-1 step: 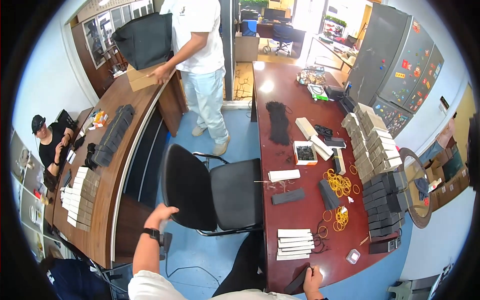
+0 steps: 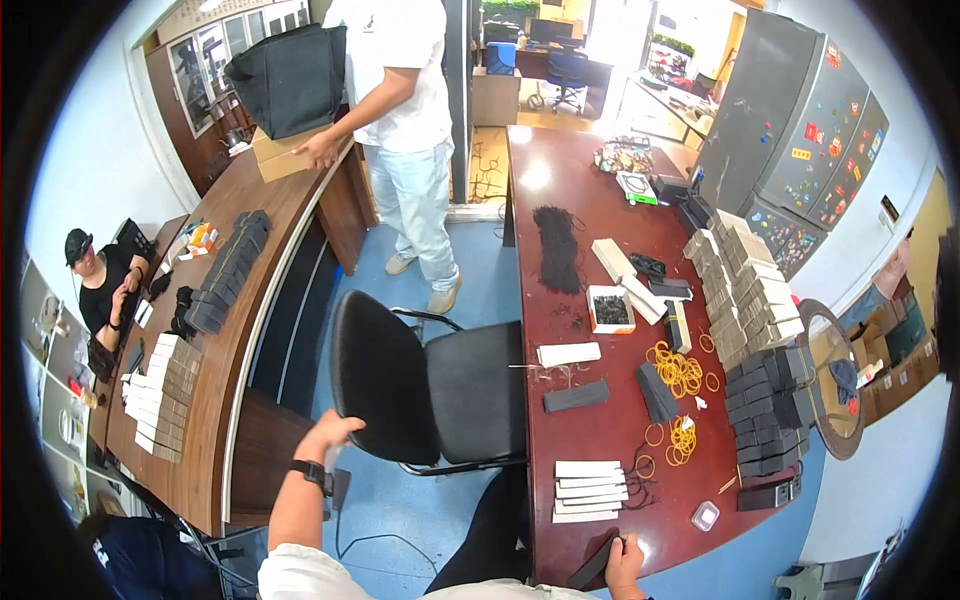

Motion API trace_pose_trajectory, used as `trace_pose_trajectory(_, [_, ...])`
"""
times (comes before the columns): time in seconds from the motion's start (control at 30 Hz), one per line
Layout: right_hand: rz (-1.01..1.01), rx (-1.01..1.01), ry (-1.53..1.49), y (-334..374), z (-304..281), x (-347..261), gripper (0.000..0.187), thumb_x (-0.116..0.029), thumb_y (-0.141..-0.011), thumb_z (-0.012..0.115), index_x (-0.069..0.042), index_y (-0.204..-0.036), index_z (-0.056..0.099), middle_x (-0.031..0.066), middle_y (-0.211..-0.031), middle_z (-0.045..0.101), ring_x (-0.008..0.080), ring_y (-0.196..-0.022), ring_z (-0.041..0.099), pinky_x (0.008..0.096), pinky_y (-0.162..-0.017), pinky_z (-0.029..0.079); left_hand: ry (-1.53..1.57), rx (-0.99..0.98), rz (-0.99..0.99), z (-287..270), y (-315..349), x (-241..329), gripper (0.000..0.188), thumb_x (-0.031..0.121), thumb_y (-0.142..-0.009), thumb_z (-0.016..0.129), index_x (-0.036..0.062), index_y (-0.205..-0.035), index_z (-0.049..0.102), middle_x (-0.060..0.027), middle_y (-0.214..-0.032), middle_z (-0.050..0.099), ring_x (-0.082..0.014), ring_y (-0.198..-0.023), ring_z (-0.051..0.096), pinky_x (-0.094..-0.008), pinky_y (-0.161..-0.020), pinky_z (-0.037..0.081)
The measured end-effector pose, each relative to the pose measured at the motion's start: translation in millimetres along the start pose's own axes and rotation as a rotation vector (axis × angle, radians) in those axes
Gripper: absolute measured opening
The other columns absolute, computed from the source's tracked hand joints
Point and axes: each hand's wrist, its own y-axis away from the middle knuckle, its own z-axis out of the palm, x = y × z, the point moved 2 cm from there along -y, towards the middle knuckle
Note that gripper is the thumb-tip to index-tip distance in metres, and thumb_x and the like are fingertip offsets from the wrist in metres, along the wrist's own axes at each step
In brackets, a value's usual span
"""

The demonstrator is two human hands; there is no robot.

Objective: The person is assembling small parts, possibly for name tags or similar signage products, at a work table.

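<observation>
- Blue floor [image 2: 380, 520], reddish-brown desk [image 2: 590, 433] carrying flat white boxes [image 2: 588, 490] and yellow rubber bands [image 2: 680, 368].
- Left hand [image 2: 333, 430] clasping the backrest [image 2: 383, 385] edge of a black chair [image 2: 475, 400].
- Right hand [image 2: 626, 566] gripping a narrow dark piece [image 2: 594, 566] at the desk's near edge, near the white boxes.

Left forearm [image 2: 296, 510] stretched forward; left hand [image 2: 333, 430] angled rightward, thumb [image 2: 354, 425] out. Right hand [image 2: 627, 563] low, curled closed.
</observation>
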Motion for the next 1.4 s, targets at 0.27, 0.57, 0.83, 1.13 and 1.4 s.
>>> trace_pose_trajectory(0.27, [0.007,0.001,0.038,0,3,6,0.021,-0.019,-0.090,0.055,-0.001,-0.080,0.051,0.0195,-0.065,0.054,0.0340,-0.059,0.054,0.0443,-0.058,0.042,-0.100,-0.247,0.219,105,2,40,0.037,0.023,-0.075,0.067,-0.0042,-0.101,0.066,-0.0092,-0.085,0.065,-0.0183,-0.068,0.060,-0.0314,-0.055,0.049])
trace_pose_trajectory(0.57, [0.074,-0.038,0.004,-1,4,14,0.016,-0.019,-0.090,0.056,-0.004,-0.085,0.057,0.0181,-0.069,0.060,0.0351,-0.063,0.059,0.0428,-0.061,0.047,-0.118,-0.099,0.068,107,6,42,0.040,0.032,-0.077,0.065,-0.0013,-0.099,0.067,-0.0112,-0.080,0.067,-0.0219,-0.062,0.062,-0.0344,-0.058,0.050])
trace_pose_trajectory(0.83, [0.485,-0.055,-0.261,13,15,34,0.021,-0.022,-0.091,0.057,-0.003,-0.084,0.059,0.0138,-0.070,0.060,0.0236,-0.066,0.059,0.0366,-0.066,0.047,-1.025,-0.752,0.124,118,69,68,0.056,0.058,-0.083,0.061,0.0041,-0.090,0.072,-0.0078,-0.075,0.070,-0.0197,-0.067,0.066,-0.0334,-0.065,0.053])
trace_pose_trajectory(1.13, [0.701,0.092,-0.617,22,10,15,0.018,-0.018,-0.094,0.055,-0.002,-0.086,0.060,0.0041,-0.075,0.060,0.0123,-0.073,0.054,0.0293,-0.071,0.045,-1.194,-1.189,0.168,257,19,96,0.037,0.037,-0.090,0.057,0.0032,-0.098,0.071,-0.0094,-0.079,0.071,-0.0185,-0.063,0.063,-0.0347,-0.062,0.051])
trace_pose_trajectory(1.4, [0.793,0.248,-0.728,25,17,8,0.019,-0.022,-0.096,0.057,-0.005,-0.090,0.063,0.0009,-0.074,0.055,0.0109,-0.066,0.052,0.0282,-0.061,0.044,-1.671,-1.313,0.271,239,-43,67,0.031,0.031,-0.089,0.060,0.0033,-0.098,0.072,-0.0101,-0.079,0.071,-0.0169,-0.068,0.066,-0.0364,-0.059,0.051])
